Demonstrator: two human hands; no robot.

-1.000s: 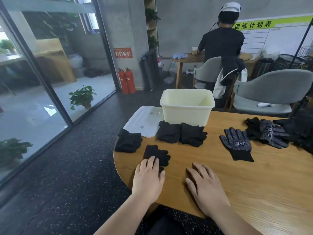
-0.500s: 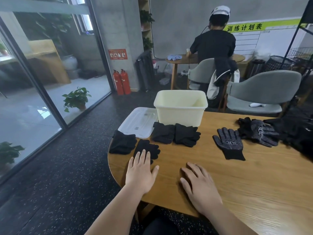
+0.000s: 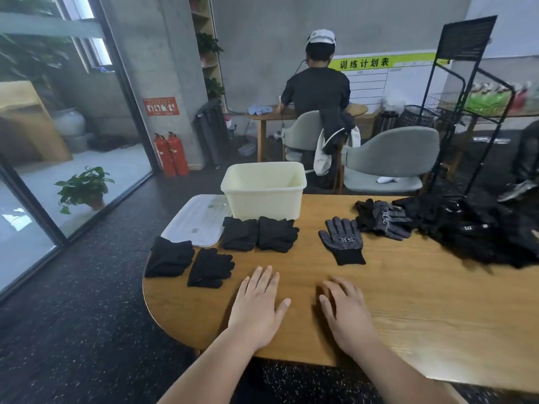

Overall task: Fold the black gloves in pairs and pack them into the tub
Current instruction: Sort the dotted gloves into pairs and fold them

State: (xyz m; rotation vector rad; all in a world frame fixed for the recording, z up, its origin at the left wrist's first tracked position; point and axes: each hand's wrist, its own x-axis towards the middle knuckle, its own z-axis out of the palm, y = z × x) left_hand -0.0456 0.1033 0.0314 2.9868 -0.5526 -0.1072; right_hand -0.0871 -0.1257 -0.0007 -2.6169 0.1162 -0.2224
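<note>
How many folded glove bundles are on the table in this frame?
4. One bundle at the table's left edge, another just right of it, two side by side before the tub. The heap at right may hide more.

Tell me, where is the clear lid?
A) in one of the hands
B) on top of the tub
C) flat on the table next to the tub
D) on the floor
C: the lid lies flat on the table, right beside the tub, whose top is open.
</note>
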